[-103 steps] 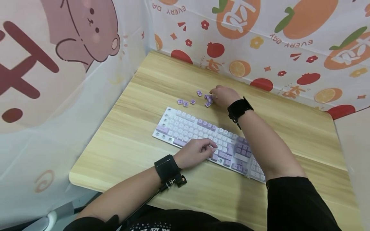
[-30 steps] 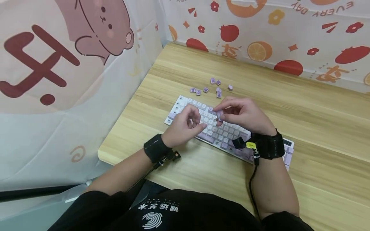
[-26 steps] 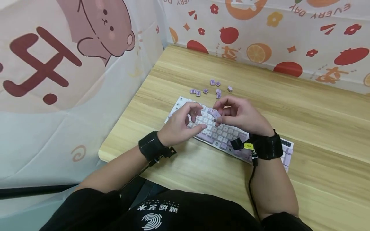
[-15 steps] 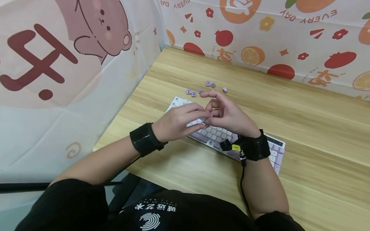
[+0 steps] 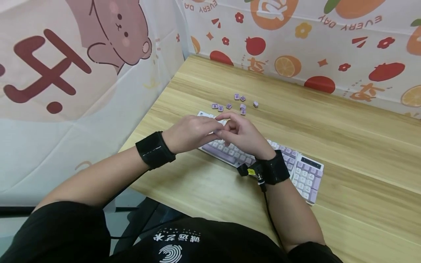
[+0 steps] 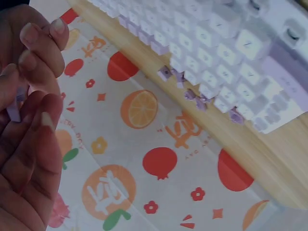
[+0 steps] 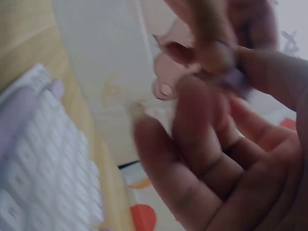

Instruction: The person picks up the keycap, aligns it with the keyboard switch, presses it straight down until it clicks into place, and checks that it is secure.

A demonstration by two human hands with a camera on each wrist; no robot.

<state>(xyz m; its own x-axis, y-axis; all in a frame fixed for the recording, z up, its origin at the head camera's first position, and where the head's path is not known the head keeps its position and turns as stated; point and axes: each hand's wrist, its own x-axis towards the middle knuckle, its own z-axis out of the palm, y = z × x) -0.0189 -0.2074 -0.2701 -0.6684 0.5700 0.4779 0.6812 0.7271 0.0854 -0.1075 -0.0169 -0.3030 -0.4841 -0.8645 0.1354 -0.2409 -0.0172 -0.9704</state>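
A purple keycap (image 7: 236, 79) is between the fingers of both hands. In the head view the fingers hide it; the left wrist view shows a sliver of it. My left hand (image 5: 192, 133) pinches it from the left, fingertips bent downward. My right hand (image 5: 245, 137) meets it from the right, thumb and curled fingers against it. Both hands hover over the left half of a white and purple keyboard (image 5: 304, 180). The right wrist view is blurred, so the exact finger contact is unclear.
Several loose purple keycaps (image 5: 242, 106) lie on the wooden table (image 5: 355, 171) behind the keyboard. Printed curtains hang along the left and back edges. A black cable (image 5: 269, 215) runs from the right wristband (image 5: 273, 168) along the forearm.
My right hand moved from the loose keycaps to above the keyboard, holding a purple keycap. My left hand rose off the keyboard and closed in on it. Both hands then shifted left together.
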